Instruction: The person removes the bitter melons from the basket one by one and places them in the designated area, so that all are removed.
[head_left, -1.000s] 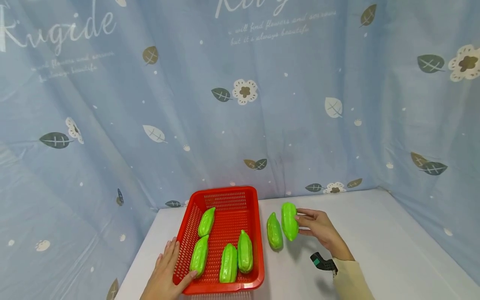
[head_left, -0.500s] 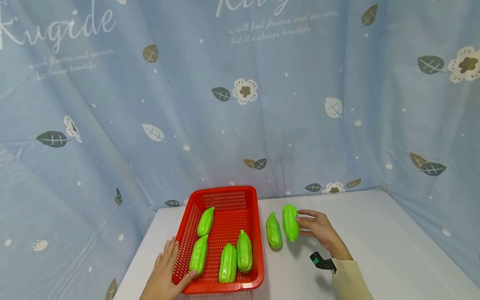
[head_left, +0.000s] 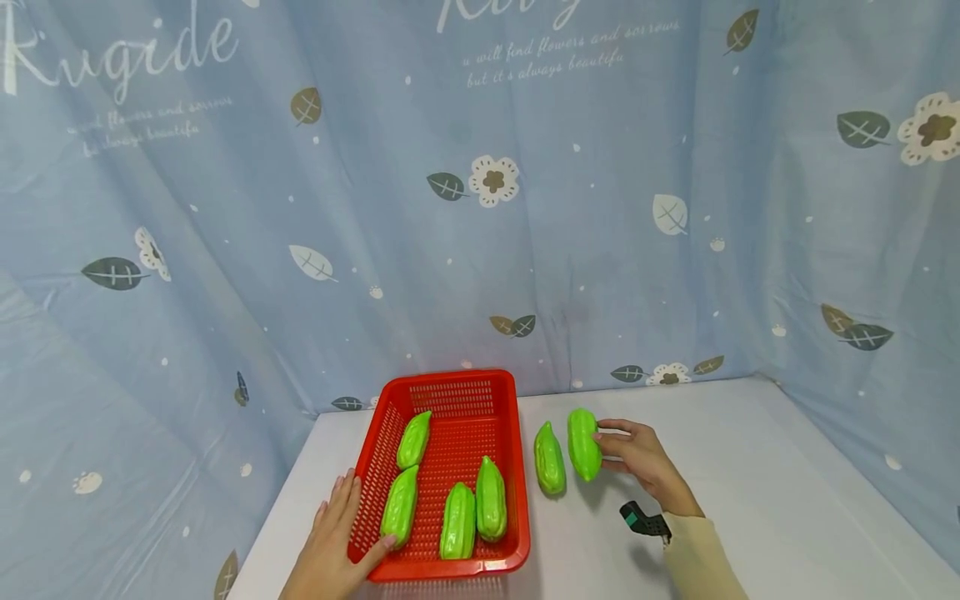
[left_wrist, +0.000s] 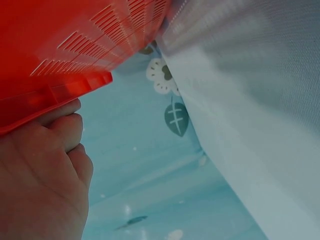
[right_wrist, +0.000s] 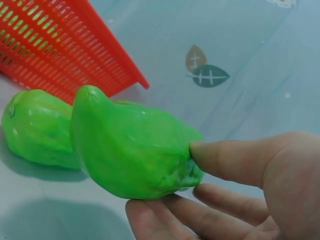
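In the head view my right hand [head_left: 637,458] holds a green ridged fruit [head_left: 584,444] by its side, above the white table. The right wrist view shows thumb and fingers pinching one end of this fruit [right_wrist: 130,150], its pointed tip facing away. Just left of it a similar green fruit [head_left: 550,460] lies on the table. My left hand [head_left: 326,542] rests at the near left corner of a red plastic basket [head_left: 520,492]; its fingers lie straight along the outer side and the thumb over the rim. Several green fruits [head_left: 400,506] lie inside the basket.
A blue curtain [head_left: 600,292] with leaf and flower prints hangs behind and beside the white table [head_left: 765,500]. The basket stands close to the back curtain. A black wrist device [head_left: 645,522] sits at the right sleeve [head_left: 701,554].
The held fruit has shifted slightly to the right, away from the one on the table. The left hand stays at the basket, and the view has moved a little.
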